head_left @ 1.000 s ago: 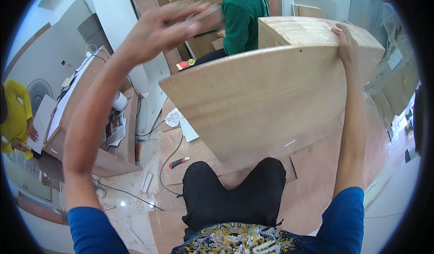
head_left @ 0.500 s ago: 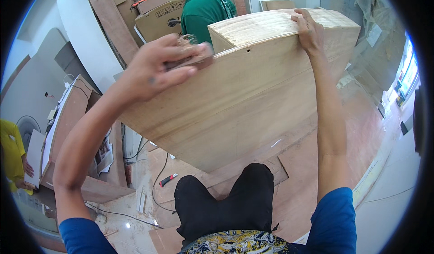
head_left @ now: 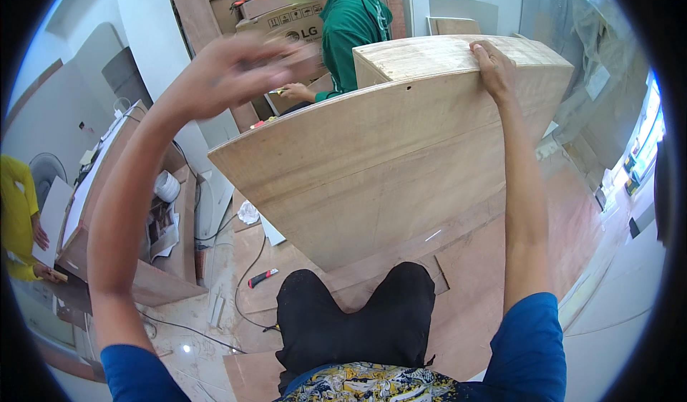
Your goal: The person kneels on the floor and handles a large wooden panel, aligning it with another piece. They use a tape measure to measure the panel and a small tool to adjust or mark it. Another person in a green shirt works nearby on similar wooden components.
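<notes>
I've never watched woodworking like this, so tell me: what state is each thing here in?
Left hand: raised, motion-blurred; grip unclear.
Right hand: holding the wooden box's top edge, fingers bent over it.
Wooden box: bare wood, unpainted, small hole near the top edge.
Utility knife: lying down; blade position too small to tell.
White wad: crumpled.
Black cable: slack, curved.
Plastic sheeting: hanging, wrinkled.

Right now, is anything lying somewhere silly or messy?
Yes. A red and black cutter knife lies loose on the brown floor sheet, left of the person's knees; it looks odd because someone could step on it. A crumpled white wad lies farther off, maybe litter.
</notes>
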Demonstrator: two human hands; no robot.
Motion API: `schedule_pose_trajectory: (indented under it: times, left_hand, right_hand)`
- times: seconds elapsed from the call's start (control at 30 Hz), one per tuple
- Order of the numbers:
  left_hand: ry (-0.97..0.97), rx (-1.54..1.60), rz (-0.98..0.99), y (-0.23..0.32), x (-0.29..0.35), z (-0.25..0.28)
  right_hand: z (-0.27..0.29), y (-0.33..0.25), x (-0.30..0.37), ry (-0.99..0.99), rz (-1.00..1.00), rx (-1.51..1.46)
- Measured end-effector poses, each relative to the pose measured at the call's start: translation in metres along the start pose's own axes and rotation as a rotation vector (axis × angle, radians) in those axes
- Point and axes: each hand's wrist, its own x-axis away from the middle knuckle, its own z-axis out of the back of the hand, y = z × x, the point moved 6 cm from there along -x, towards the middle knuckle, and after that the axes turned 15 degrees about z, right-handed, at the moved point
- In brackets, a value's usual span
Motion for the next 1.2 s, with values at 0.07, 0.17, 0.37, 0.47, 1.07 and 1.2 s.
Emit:
schedule_pose_trajectory:
  times: [0.07,0.17,0.37,0.47,1.07,1.2]
  left_hand:
    - [0.035,-0.023,0.135,-0.042,0.062,0.016]
    - [-0.056,0.051,0.27,-0.059,0.103,0.007]
    - [-0.02,0.118,0.223,-0.043,0.092,-0.008]
    - [-0.012,0.098,0.19,-0.031,0.078,-0.018]
    - [0.198,0.016,-0.533,0.18,-0.172,-0.164]
    - [-0.169,0.063,-0.195,0.156,-0.145,-0.054]
  right_hand:
    - [-0.005,-0.01,-0.003,-0.111,0.009,-0.015]
    - [-0.007,-0.03,-0.004,-0.279,0.027,0.019]
    - [-0.004,-0.019,-0.002,-0.163,-0.018,0.04]
    - [-0.008,-0.017,-0.001,-0.103,0.039,0.059]
    - [-0.016,0.031,-0.009,0.083,0.244,-0.352]
    - [-0.023,-0.025,-0.009,-0.023,0.108,0.001]
